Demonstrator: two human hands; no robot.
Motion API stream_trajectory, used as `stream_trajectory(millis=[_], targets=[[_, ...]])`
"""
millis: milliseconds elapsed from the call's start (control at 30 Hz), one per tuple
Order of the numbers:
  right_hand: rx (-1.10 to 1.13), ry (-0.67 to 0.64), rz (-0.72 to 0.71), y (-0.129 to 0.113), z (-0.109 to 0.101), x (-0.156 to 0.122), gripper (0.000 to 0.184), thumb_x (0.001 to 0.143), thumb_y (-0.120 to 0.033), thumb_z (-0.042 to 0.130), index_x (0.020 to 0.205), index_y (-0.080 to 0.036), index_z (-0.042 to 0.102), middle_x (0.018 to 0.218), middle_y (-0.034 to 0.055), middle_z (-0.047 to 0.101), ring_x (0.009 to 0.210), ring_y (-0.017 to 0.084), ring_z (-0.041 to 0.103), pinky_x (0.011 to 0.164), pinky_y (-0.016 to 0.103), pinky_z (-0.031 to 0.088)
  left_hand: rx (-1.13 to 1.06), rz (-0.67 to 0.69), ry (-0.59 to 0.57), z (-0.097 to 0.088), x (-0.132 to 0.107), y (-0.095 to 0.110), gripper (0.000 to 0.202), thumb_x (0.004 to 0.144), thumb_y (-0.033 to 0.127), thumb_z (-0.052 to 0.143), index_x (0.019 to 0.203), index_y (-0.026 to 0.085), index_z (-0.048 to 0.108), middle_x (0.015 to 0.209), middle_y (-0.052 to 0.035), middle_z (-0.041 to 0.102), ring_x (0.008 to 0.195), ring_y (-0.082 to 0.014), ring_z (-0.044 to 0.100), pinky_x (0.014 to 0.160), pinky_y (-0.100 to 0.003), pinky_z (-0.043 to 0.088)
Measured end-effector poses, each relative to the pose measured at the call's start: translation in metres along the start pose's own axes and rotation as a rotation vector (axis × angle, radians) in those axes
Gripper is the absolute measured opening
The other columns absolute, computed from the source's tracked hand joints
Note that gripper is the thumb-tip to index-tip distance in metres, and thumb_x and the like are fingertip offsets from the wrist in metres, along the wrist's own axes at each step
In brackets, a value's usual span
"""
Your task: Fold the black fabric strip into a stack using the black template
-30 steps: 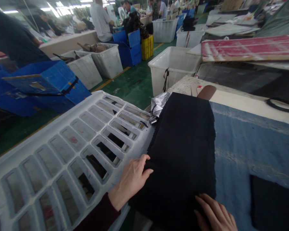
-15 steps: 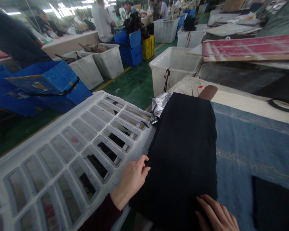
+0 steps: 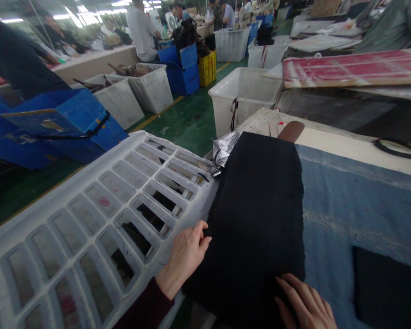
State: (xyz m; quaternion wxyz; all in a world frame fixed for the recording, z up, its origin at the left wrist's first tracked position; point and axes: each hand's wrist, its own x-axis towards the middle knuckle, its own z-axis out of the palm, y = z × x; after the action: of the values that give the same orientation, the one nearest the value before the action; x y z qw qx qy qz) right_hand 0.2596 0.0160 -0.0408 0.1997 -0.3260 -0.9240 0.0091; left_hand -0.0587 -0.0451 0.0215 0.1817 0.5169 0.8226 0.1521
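Head view: apparently steadying black fabric (image 3: 256, 196) on desk (image 3: 255, 120), pinching its left edge in nearly closed left fingers (image 3: 201, 225); resting half-curled right fingers (image 3: 296, 285) lower right, cannot tell if gripping. Likely needs even tension next.

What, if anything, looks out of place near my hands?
The larger black cloth has a ragged right edge, not clean; crumpled silver wrap bunched by its far left corner may be stray litter.

white slotted plastic crate (image 3: 108, 222): left of long black rectangular fabric (image 3: 256, 196) | small black fabric piece (image 3: 387, 288): right, on blue flat sheet (image 3: 356, 196) | white open plastic tub (image 3: 222, 112): behind crate
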Motion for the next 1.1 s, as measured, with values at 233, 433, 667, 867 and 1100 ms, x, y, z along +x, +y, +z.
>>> stream_trajectory(millis=[233,433,667,867,1100], targets=[[0.044,-0.063,0.054,-0.002,0.001,-0.002,0.034,0.091,-0.042,0.049,0.118,-0.024,0.06,0.114,0.0067,0.065,0.095,0.02,0.062,0.073,0.031,0.049,0.013,0.263,0.043,0.001,-0.022,0.019,0.02,0.092,0.013,0.042,0.099,0.025,0.057,0.108,-0.0011,0.059,0.099,-0.0171,0.056,0.088,-0.035,0.045],[0.093,-0.185,0.195,-0.017,-0.013,0.002,0.034,0.089,-0.024,0.053,0.123,-0.024,0.056,0.121,0.0082,0.061,0.107,0.024,0.057,0.086,0.039,0.047,0.095,0.46,-0.083,0.028,-0.047,0.026,0.031,0.09,0.012,0.044,0.112,0.027,0.059,0.124,-0.0022,0.058,0.115,-0.0227,0.052,0.094,-0.042,0.047],[0.136,-0.202,0.306,-0.019,-0.027,0.004,0.036,0.087,-0.013,0.051,0.122,-0.023,0.055,0.121,0.0082,0.06,0.107,0.024,0.056,0.088,0.042,0.047,0.186,0.545,0.004,0.04,-0.044,0.009,0.028,0.091,0.021,0.047,0.114,0.028,0.061,0.123,-0.0032,0.062,0.114,-0.0237,0.056,0.092,-0.042,0.05],[0.149,-0.182,0.341,-0.015,-0.033,0.0,0.035,0.087,-0.011,0.052,0.119,-0.023,0.056,0.119,0.0081,0.06,0.107,0.024,0.056,0.088,0.042,0.047,0.226,0.585,0.052,0.044,-0.043,0.006,0.027,0.09,0.025,0.05,0.113,0.03,0.062,0.123,-0.0025,0.063,0.113,-0.0237,0.058,0.09,-0.041,0.052],[0.149,0.007,0.507,0.052,-0.059,-0.027,0.022,0.091,-0.024,0.051,0.11,-0.022,0.059,0.106,0.0085,0.064,0.097,0.022,0.061,0.084,0.038,0.051,0.159,0.614,0.107,0.042,-0.039,0.002,0.024,0.09,0.035,0.051,0.11,0.032,0.064,0.118,0.0004,0.065,0.105,-0.0212,0.063,0.086,-0.036,0.056]])
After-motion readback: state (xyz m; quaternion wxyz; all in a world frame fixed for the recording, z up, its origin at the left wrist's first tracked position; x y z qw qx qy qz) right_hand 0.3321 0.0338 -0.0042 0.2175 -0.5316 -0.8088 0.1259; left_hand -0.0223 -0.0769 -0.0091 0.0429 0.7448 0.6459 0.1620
